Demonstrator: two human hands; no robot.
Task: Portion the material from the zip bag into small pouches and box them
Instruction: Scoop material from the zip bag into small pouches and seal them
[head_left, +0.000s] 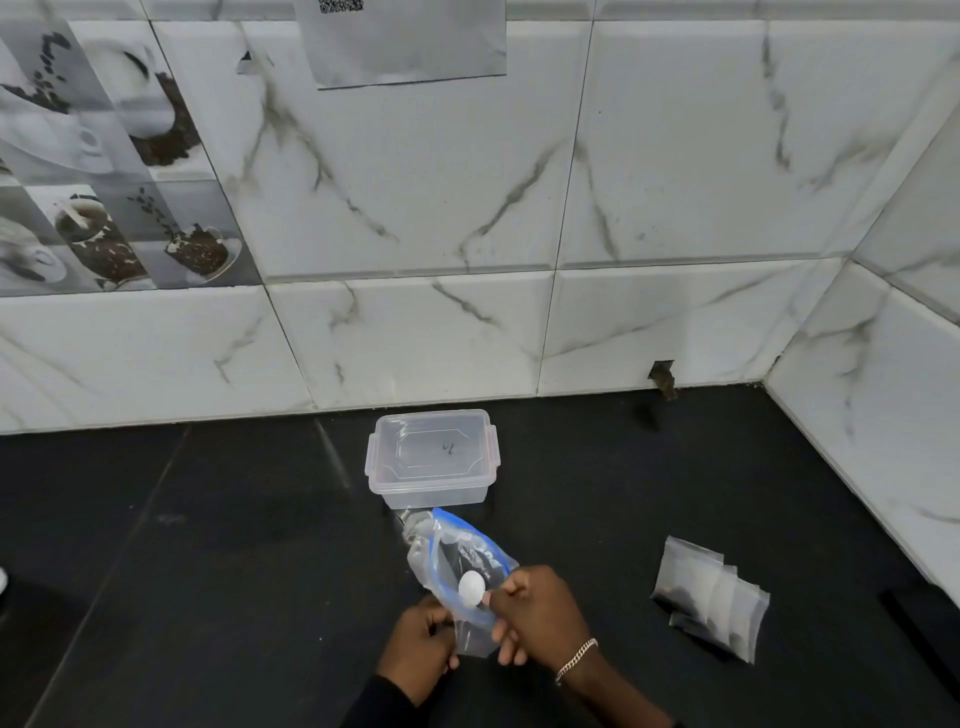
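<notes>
A clear zip bag with a blue zip edge lies on the black counter, its mouth held open toward me. My left hand grips the bag's near edge. My right hand pinches a small white spoon whose round bowl sits at the bag's mouth. A clear plastic box with its lid on stands just behind the bag, near the wall. Several small clear pouches lie fanned in a pile to the right.
The black counter meets a white marble-tiled wall at the back and a side wall on the right. A sheet of paper hangs on the back wall. A small dark hole shows at the wall's base.
</notes>
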